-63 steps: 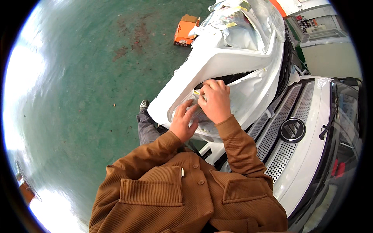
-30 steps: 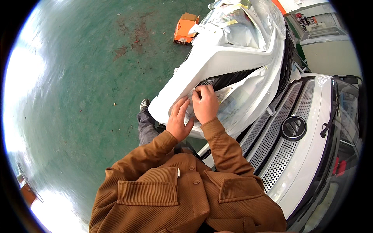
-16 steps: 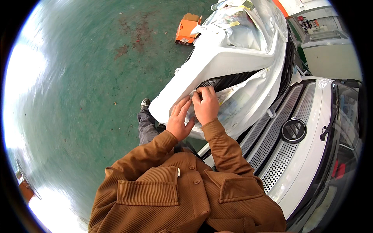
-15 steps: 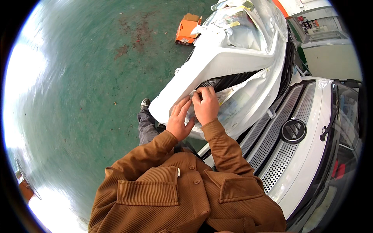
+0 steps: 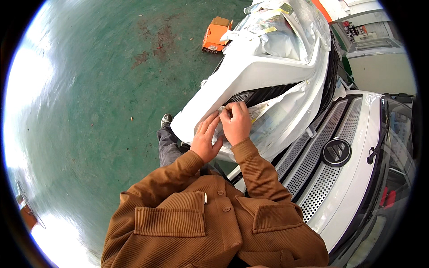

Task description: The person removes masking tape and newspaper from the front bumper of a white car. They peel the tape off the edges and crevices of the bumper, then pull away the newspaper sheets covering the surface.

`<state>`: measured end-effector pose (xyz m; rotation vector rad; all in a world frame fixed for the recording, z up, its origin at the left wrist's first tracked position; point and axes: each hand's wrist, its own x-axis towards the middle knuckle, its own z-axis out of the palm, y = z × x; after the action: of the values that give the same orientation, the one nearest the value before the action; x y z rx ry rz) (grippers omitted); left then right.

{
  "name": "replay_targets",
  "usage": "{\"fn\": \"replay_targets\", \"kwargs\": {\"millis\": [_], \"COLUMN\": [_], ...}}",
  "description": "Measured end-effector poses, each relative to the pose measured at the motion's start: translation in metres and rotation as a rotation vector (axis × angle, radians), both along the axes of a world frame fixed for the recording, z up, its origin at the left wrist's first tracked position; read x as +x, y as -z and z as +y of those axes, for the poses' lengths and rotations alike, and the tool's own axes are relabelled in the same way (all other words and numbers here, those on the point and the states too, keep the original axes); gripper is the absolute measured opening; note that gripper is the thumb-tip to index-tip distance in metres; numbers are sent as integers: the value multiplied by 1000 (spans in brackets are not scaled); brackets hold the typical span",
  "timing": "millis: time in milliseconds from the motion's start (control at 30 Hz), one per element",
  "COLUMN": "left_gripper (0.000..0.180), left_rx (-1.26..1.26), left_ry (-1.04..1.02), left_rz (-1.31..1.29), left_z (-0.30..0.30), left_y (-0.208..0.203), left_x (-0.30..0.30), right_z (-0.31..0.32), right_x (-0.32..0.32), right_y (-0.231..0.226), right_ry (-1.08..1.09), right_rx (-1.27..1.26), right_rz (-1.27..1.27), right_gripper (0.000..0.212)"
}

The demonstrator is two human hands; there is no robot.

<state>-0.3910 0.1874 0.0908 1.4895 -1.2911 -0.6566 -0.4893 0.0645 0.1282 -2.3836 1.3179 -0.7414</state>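
A white car bumper (image 5: 250,73) stands before me, partly wrapped in whitish masking film and paper (image 5: 283,114). My left hand (image 5: 205,140) lies on the bumper beside its dark grille opening (image 5: 263,94), fingers stretched out and thumb apart. Right next to its fingertips, my right hand (image 5: 237,123) is closed in a pinch at the edge of that opening. A scrap of the pale covering shows by its fingertips. What the pinch holds is hidden by the fingers.
On the green floor (image 5: 103,116), an open orange cardboard box (image 5: 216,35) stands beyond the bumper. To the right is a white vehicle front with a perforated grille and a round emblem (image 5: 337,152). A person's shoe (image 5: 166,119) and grey trouser leg show left of the bumper.
Both hands keep almost the same place and pose. The right fingers shift only very slightly at the edge of the opening.
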Motion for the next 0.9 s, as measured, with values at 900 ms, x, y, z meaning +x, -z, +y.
{"fn": "replay_targets", "kwargs": {"millis": [900], "left_gripper": [69], "left_rx": [108], "left_ry": [35], "left_rz": [41], "left_z": [49], "left_y": [19], "left_x": [7], "right_z": [42], "right_x": [-35], "right_y": [-8], "right_ry": [-161], "right_rx": [136], "right_rz": [-114], "right_gripper": [21]}}
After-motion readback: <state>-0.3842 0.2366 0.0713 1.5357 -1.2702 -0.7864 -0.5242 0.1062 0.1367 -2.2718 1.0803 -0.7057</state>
